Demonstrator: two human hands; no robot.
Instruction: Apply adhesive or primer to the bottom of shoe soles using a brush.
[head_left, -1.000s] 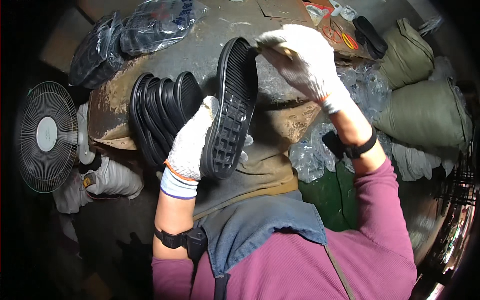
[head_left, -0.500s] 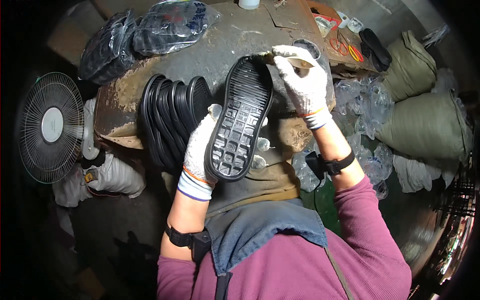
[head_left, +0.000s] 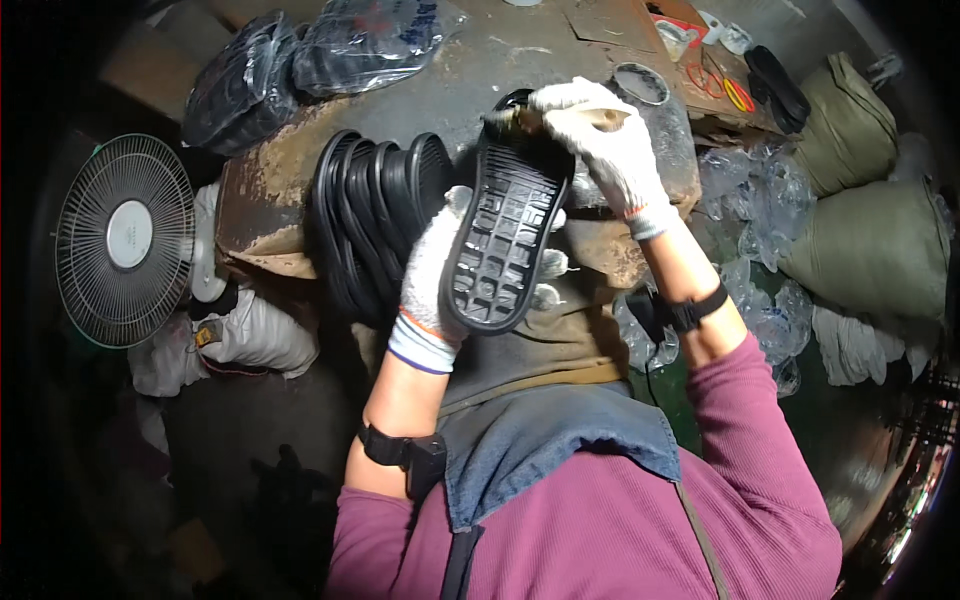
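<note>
We had our left hand (head_left: pixel 432 262) closed around the lower half of a black rubber shoe sole (head_left: pixel 497 245), with the thumb at one edge and fingertips showing past the other. The sole was held tilted in front of the counter (head_left: pixel 540 62), its ribbed and gridded face toward us. Our right hand (head_left: pixel 617 150) gripped a brush-like tool with a pale handle (head_left: pixel 606 117), its dark tip at the far end of the sole (its exact contact was too small to tell). In our judgement, pressing hard there could turn the sole, because our left hand supported it lower down; then the tip might skid over the raised rim. If our left wrist swung outward, it could push over the row of soles (head_left: pixel 378 225) leaning beside it. Also, a careless right hand could knock the round cup (head_left: pixel 641 84) near its knuckles.
</note>
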